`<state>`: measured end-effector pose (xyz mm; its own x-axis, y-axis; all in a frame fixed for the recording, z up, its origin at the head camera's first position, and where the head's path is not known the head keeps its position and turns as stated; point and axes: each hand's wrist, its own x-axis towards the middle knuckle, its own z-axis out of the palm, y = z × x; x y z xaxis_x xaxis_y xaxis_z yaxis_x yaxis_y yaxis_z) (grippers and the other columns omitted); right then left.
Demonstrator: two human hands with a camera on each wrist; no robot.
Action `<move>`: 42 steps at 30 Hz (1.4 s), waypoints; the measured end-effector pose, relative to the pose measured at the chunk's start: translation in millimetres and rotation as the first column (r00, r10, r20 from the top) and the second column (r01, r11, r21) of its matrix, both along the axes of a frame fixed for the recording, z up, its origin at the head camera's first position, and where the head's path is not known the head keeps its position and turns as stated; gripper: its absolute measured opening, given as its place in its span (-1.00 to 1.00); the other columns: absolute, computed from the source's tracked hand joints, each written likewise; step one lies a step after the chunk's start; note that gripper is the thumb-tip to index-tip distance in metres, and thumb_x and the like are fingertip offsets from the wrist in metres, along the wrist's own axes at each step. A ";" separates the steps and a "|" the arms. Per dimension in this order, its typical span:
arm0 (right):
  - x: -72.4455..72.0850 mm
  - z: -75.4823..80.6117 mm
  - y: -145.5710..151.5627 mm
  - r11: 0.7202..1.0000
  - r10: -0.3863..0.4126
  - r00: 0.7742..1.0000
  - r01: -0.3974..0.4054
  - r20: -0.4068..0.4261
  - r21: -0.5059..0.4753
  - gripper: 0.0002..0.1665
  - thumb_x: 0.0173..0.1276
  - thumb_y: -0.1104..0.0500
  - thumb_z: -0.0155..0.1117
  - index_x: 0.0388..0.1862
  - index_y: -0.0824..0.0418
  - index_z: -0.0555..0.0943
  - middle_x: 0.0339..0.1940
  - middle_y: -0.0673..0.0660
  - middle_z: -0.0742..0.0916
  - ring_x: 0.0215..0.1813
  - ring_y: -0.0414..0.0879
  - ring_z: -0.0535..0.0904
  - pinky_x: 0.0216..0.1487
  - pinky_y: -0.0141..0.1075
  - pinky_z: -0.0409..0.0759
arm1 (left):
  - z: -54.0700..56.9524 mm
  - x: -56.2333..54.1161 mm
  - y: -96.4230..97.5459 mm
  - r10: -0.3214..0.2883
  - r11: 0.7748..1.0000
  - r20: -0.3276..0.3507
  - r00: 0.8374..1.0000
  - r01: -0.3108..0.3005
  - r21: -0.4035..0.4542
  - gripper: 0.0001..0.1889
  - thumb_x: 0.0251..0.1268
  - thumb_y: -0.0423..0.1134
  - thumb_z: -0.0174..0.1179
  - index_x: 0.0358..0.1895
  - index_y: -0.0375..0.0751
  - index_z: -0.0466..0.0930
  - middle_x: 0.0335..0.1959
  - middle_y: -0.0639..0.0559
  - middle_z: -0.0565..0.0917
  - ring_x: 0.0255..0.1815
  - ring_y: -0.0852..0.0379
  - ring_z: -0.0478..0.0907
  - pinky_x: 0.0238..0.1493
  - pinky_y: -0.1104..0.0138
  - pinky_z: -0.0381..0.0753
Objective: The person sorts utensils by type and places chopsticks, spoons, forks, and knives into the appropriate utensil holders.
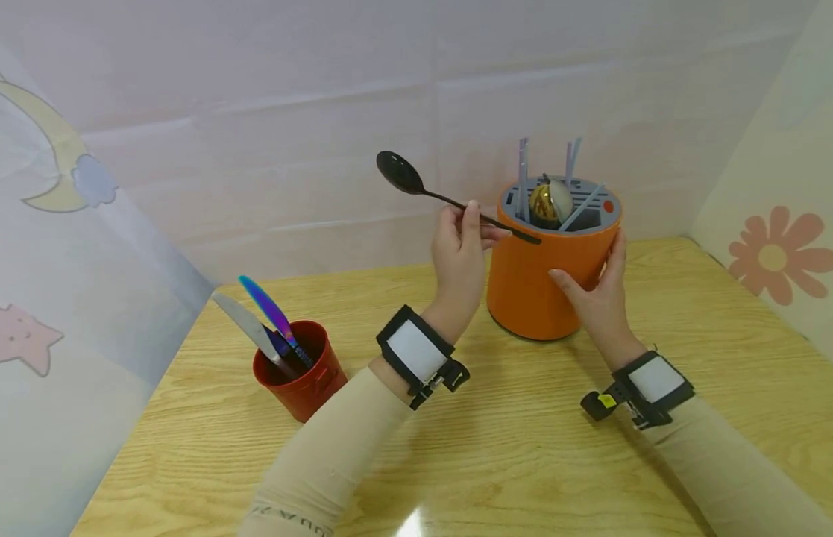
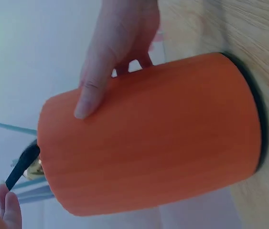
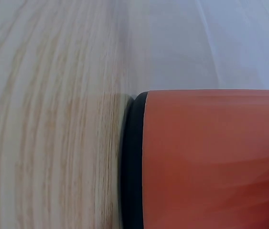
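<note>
A dark, glossy spoon [image 1: 399, 173] is pinched by its thin handle in my left hand [image 1: 459, 250]. Its bowl points up and left; the handle's end overlaps the front rim of the orange utensil holder [image 1: 533, 287]. My right hand [image 1: 600, 302] grips that holder at its right side, thumb across the front and fingers around the side. The holder stands upright on its dark base [image 3: 133, 167]. Out of its grey slotted top [image 1: 593, 195] rise a gold spoon bowl [image 1: 542, 205], a paler silvery one [image 1: 561, 200] behind it, and several pale straw-like sticks [image 1: 523, 179].
To the left, a red cup [image 1: 302, 388] on the wooden table [image 1: 497, 462] holds a silver knife [image 1: 244, 322] and a rainbow-coloured knife [image 1: 268, 307]. A pale cloth wall [image 1: 288, 149] rises behind the table, with printed side panels left and right.
</note>
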<state>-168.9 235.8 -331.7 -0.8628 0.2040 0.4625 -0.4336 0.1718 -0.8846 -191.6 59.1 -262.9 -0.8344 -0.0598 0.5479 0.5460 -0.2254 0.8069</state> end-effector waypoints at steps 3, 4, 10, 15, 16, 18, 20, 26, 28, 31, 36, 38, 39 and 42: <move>-0.6 0.1 -1.2 1.000 -0.001 1.000 0.001 0.008 -0.003 0.17 0.31 0.23 0.31 0.58 0.16 -0.32 0.58 0.12 -0.04 0.54 -0.05 -0.09 0.50 -0.04 -0.08 | 5.6 1.6 7.1 0.009 1.000 -0.032 0.999 -0.009 0.005 -0.76 0.59 -0.33 -0.16 -0.03 -0.53 0.34 -0.20 -0.42 0.57 -0.25 -0.25 0.64 -0.16 0.32 0.66; -1.3 -0.6 -1.2 1.000 -0.001 1.000 0.001 0.010 -0.006 0.17 0.31 0.24 0.31 0.58 0.16 -0.32 0.58 0.13 -0.04 0.54 -0.04 -0.09 0.50 -0.03 -0.07 | 7.2 2.2 9.2 0.006 1.000 -0.042 0.999 -0.006 0.007 -0.75 0.59 -0.33 -0.16 -0.01 -0.54 0.34 -0.17 -0.44 0.56 -0.23 -0.24 0.64 -0.14 0.31 0.65; -13.3 -15.5 6.5 1.000 -0.023 1.000 0.023 0.005 0.001 0.21 0.28 0.21 0.36 0.58 0.14 -0.31 0.58 0.12 -0.05 0.54 -0.05 -0.10 0.50 -0.06 -0.08 | 12.2 3.6 19.7 -0.020 0.999 -0.060 0.998 0.019 -0.032 -0.73 0.58 -0.34 -0.14 0.03 -0.56 0.37 -0.12 -0.41 0.58 -0.18 -0.19 0.65 -0.08 0.33 0.63; -21.3 -27.3 12.2 0.999 -0.040 0.999 0.040 0.019 0.019 0.25 0.28 0.14 0.37 0.58 0.09 -0.35 0.59 0.08 -0.10 0.55 -0.11 -0.16 0.51 -0.12 -0.12 | 10.7 2.5 27.1 0.002 0.991 -0.038 0.999 -0.007 -0.134 -0.73 0.56 -0.32 -0.09 0.01 -0.54 0.44 -0.22 -0.32 0.60 -0.21 -0.09 0.63 -0.09 0.41 0.60; -22.0 -28.2 12.6 0.999 -0.042 0.999 0.041 0.021 0.020 0.25 0.28 0.13 0.37 0.58 0.09 -0.36 0.59 0.08 -0.11 0.56 -0.12 -0.18 0.51 -0.13 -0.14 | 10.0 2.1 28.6 0.014 0.985 -0.026 1.000 -0.018 -0.171 -0.73 0.56 -0.30 -0.08 -0.01 -0.52 0.46 -0.24 -0.29 0.59 -0.22 -0.04 0.61 -0.12 0.45 0.58; -22.7 -29.0 12.8 0.999 -0.041 0.999 0.041 0.019 0.017 0.26 0.28 0.14 0.38 0.58 0.09 -0.37 0.59 0.08 -0.12 0.56 -0.13 -0.19 0.51 -0.13 -0.15 | 9.2 1.2 31.3 0.059 0.955 -0.021 0.998 -0.062 -0.290 -0.73 0.56 -0.27 -0.07 -0.03 -0.46 0.49 -0.29 -0.21 0.57 -0.27 0.03 0.54 -0.20 0.51 0.50; -23.1 -29.3 12.5 0.999 -0.040 0.999 0.040 0.016 0.016 0.26 0.27 0.14 0.38 0.58 0.11 -0.37 0.59 0.08 -0.12 0.56 -0.12 -0.19 0.51 -0.14 -0.15 | 8.6 0.1 33.8 0.139 0.875 -0.048 0.989 -0.145 -0.462 -0.72 0.56 -0.21 -0.06 -0.06 -0.37 0.55 -0.34 -0.10 0.56 -0.30 0.10 0.46 -0.29 0.54 0.42; -20.9 -27.5 11.0 0.999 -0.035 0.999 0.035 0.028 0.014 0.28 0.27 0.15 0.39 0.57 0.16 -0.38 0.59 0.11 -0.12 0.56 -0.11 -0.19 0.51 -0.16 -0.15 | 7.0 -2.1 40.4 0.291 0.187 -0.437 0.851 -0.498 -0.847 -0.61 0.59 -0.03 -0.17 -0.18 -0.05 0.67 -0.30 0.16 0.61 -0.20 0.19 0.45 -0.22 0.43 0.37; -17.1 -23.7 9.2 0.999 -0.032 0.999 0.032 0.039 0.017 0.28 0.28 0.12 0.38 0.57 0.19 -0.38 0.59 0.12 -0.14 0.56 -0.11 -0.21 0.51 -0.16 -0.17 | 6.1 -2.5 42.3 0.264 -0.010 -0.568 0.779 -0.587 -0.810 -0.57 0.60 0.00 -0.21 -0.22 0.01 0.69 -0.31 0.20 0.62 -0.20 0.20 0.46 -0.25 0.43 0.38; -8.8 -14.2 4.4 1.000 -0.023 0.999 0.022 0.039 0.022 0.27 0.29 0.09 0.37 0.56 0.22 -0.39 0.59 0.14 -0.17 0.56 -0.11 -0.23 0.51 -0.15 -0.19 | 5.6 -2.7 44.0 0.230 -0.126 -0.658 0.717 -0.648 -0.751 -0.57 0.60 0.00 -0.21 -0.24 0.04 0.70 -0.34 0.21 0.60 -0.24 0.21 0.44 -0.33 0.43 0.36; 0.0 -3.2 -2.6 1.000 -0.001 1.000 0.001 0.015 0.014 0.25 0.31 0.10 0.34 0.55 0.26 -0.39 0.59 0.17 -0.18 0.57 -0.08 -0.25 0.51 -0.14 -0.22 | 5.0 -2.0 44.9 0.217 -0.107 -0.626 0.749 -0.619 -0.778 -0.66 0.57 -0.02 -0.12 -0.13 -0.05 0.65 -0.25 0.10 0.58 -0.29 0.18 0.43 -0.32 0.42 0.38; 0.6 -2.2 -3.5 1.000 0.001 1.000 -0.001 0.005 0.012 0.24 0.31 0.11 0.34 0.55 0.28 -0.38 0.59 0.19 -0.17 0.57 -0.07 -0.24 0.51 -0.16 -0.22 | 5.2 -0.6 45.0 0.205 -0.124 -0.610 0.766 -0.598 -0.792 -0.67 0.57 -0.02 -0.12 -0.08 -0.08 0.62 -0.19 0.07 0.57 -0.25 0.18 0.42 -0.28 0.42 0.37; 0.6 -1.8 -4.0 1.000 0.000 1.000 0.000 0.003 0.012 0.23 0.31 0.11 0.34 0.55 0.29 -0.37 0.59 0.19 -0.16 0.57 -0.07 -0.24 0.51 -0.17 -0.22 | 5.2 0.3 44.6 0.199 -0.129 -0.602 0.773 -0.588 -0.798 -0.67 0.57 -0.03 -0.11 -0.05 -0.09 0.62 -0.16 0.06 0.57 -0.22 0.17 0.42 -0.27 0.42 0.37; 0.6 -1.2 -4.9 1.000 0.001 1.000 -0.001 -0.001 0.012 0.23 0.30 0.12 0.34 0.55 0.31 -0.37 0.59 0.20 -0.14 0.57 -0.06 -0.22 0.51 -0.17 -0.19 | 4.7 3.8 41.2 0.162 -0.157 -0.606 0.779 -0.586 -0.795 -0.68 0.57 -0.07 -0.13 0.01 -0.09 0.61 -0.08 0.08 0.58 -0.07 0.17 0.41 -0.17 0.42 0.35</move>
<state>-168.3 230.9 -333.0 -0.8623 0.1982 0.4660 -0.4348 0.1818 -0.8820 -187.8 100.4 -258.3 -0.7373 0.4083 0.5382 0.3769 0.9098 -0.1738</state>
